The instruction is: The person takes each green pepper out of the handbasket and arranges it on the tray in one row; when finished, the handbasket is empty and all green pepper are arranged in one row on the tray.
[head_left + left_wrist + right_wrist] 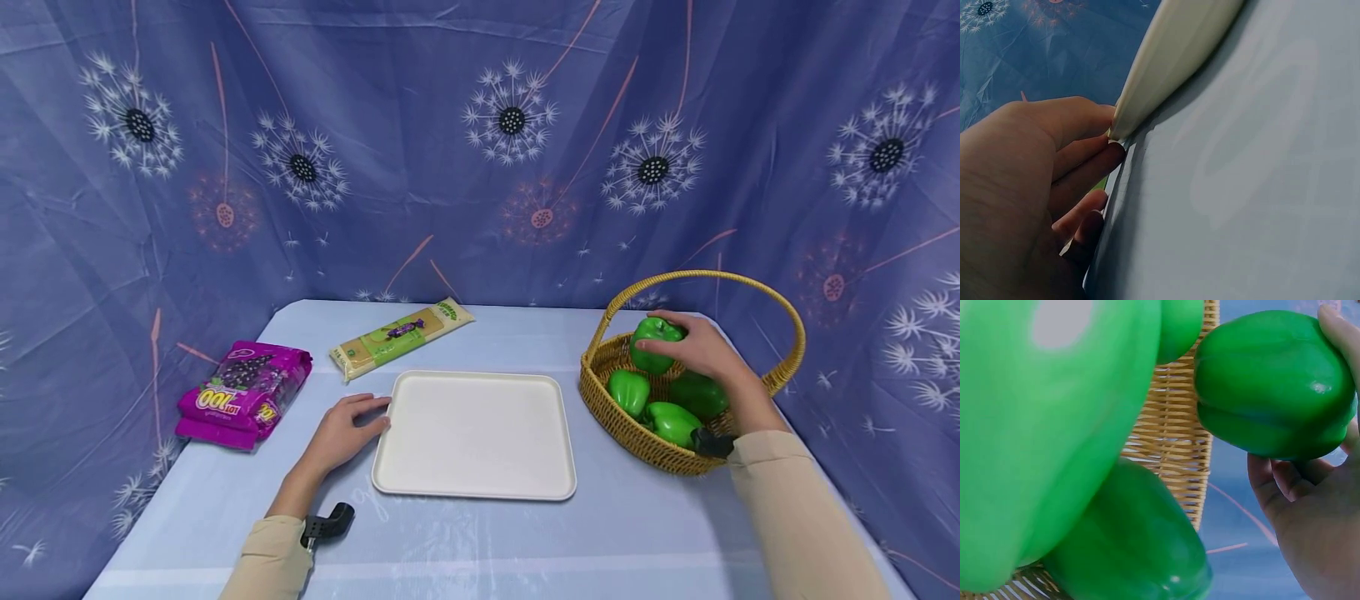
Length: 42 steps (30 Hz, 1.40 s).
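My right hand [701, 346] grips a green bell pepper [654, 346] over the back part of a wicker basket [618, 429]. The right wrist view shows thumb and fingers around that pepper [1272, 384]. Several more green bell peppers [673, 423] lie in the basket below the hand. At the left edge of a white rectangular tray [476, 437], my left hand [341, 437] rests on the table, with thumb and index fingertips against the rim. In the left wrist view, fingertips of the left hand [1054, 150] meet the corner of the tray wall [1172, 56].
A purple snack bag [243, 392] lies at the table's left side. Behind the tray is a long yellow-green packet [401, 337]. The basket's tall handle [795, 325] arches over the peppers. A blue dandelion-print curtain [420, 167] hangs behind the pale table [465, 542].
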### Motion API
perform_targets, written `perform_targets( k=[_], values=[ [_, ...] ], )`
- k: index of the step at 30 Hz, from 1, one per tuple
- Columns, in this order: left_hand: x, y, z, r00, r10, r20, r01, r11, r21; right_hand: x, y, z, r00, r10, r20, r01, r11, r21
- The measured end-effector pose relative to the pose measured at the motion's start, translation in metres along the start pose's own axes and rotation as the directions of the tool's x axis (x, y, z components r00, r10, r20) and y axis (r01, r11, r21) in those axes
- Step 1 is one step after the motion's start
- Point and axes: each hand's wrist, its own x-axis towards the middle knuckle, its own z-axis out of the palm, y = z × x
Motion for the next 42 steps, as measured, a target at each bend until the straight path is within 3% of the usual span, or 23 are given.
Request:
perform_targets(
  k=[17,26,42],
  values=[
    [0.000,0.002,0.001,1.000,0.011,-0.001,-0.011,1.000,0.000,-0.014,-0.029,-0.003,0.997,-0.082,-0.003,0.082,0.996,-0.028],
    [0.001,0.001,0.001,1.000,0.014,-0.005,-0.014,1.000,0.007,-0.024,-0.048,0.001,0.989,-0.146,0.028,0.146,0.989,0.019],
    [-0.001,0.003,0.000,1.000,0.016,-0.009,-0.016,1.000,0.008,-0.029,-0.061,0.015,0.983,-0.169,0.077,0.168,0.986,0.018]
  ],
)
